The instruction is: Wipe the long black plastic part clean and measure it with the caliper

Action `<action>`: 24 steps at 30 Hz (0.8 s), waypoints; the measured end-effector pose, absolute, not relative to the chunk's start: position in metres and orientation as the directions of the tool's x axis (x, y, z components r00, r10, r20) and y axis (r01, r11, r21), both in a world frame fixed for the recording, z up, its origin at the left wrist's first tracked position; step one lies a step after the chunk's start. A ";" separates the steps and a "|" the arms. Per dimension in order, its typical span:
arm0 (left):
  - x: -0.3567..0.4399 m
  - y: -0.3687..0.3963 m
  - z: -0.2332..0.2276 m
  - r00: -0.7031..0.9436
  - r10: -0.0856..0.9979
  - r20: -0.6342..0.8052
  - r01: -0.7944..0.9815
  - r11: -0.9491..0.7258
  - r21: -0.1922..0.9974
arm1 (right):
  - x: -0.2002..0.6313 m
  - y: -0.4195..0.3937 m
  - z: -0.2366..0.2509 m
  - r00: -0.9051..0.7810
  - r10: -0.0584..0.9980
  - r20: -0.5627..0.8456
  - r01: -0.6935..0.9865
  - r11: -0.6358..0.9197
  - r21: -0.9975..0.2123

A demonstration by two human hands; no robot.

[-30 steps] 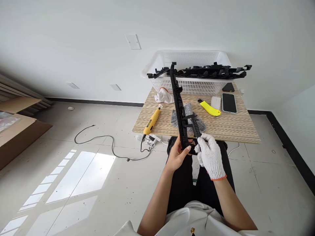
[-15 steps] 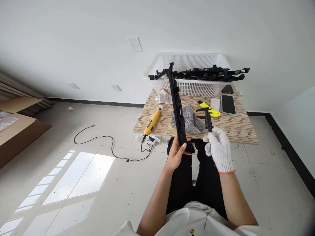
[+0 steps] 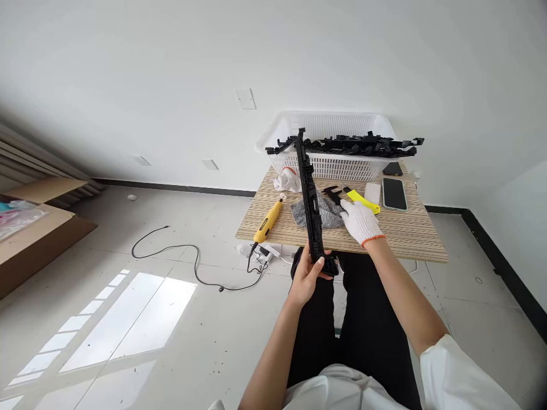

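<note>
My bare left hand [image 3: 308,275] is closed round the lower end of a long black plastic part [image 3: 313,210], which it holds up at a slant in front of the table. My right hand [image 3: 359,221], in a white knit glove with an orange cuff, is over the table with its fingers on a black vernier caliper [image 3: 333,194]. The caliper's jaws point to the left; its other end is hidden by the glove. Under the black part and beside the glove lies a crumpled grey cloth [image 3: 332,212]. A yellow utility knife [image 3: 363,200] is just beyond my right hand.
A white plastic basket [image 3: 327,168] carries several more black parts [image 3: 359,145] across its rim. On the striped table [image 3: 397,239] are a yellow rotary tool [image 3: 268,222], a white glove [image 3: 288,180] and a phone [image 3: 394,194]. A black cable [image 3: 198,267] runs over the floor.
My right hand has moved forward with the caliper, from above the table's front edge down to the tabletop near the knife. My left hand still holds the black part.
</note>
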State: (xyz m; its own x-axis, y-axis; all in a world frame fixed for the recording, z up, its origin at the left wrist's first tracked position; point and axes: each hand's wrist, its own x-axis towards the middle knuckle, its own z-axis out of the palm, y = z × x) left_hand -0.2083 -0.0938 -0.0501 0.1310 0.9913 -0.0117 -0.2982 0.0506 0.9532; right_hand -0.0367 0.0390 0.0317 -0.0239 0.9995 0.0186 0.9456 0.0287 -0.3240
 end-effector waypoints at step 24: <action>-0.229 -0.126 0.048 -0.055 0.983 0.178 0.315 -0.152 0.937 | -0.073 -0.010 -0.008 -0.096 0.995 0.003 0.394 0.041 -0.918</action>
